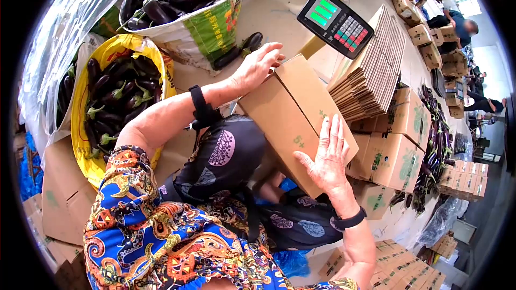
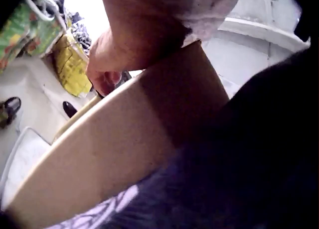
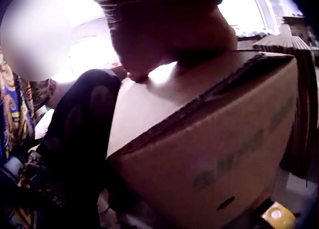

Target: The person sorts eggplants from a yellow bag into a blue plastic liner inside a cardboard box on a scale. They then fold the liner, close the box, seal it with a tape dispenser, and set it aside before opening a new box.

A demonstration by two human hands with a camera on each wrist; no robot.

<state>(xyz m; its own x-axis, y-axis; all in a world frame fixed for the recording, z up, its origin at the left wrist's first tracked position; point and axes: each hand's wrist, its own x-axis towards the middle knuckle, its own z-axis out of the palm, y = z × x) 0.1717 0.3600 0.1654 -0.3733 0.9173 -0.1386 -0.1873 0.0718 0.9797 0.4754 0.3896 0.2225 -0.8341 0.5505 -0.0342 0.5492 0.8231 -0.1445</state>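
A brown cardboard box (image 1: 285, 113) lies tilted across the person's lap, its top flaps meeting along a seam. On its upper face the right hand (image 1: 325, 166) lies flat, fingers spread, thumb apart. The left hand (image 1: 257, 69) rests at the box's far left corner, its loosely bent fingers reaching over the edge. From the left wrist, that hand (image 2: 112, 59) shows against the upper edge of the box side (image 2: 114, 134). In the right wrist view, a dark gap runs under the edge of a box flap (image 3: 169, 99), below the right hand (image 3: 169, 35).
A scale display (image 1: 336, 21) stands beyond the box, beside a stack of flattened cartons (image 1: 371, 70). Eggplants fill a yellow bag (image 1: 80, 107) and a white-green sack (image 1: 207, 37) at left. Closed boxes (image 1: 395, 153) and loose eggplants (image 1: 435, 134) lie to the right.
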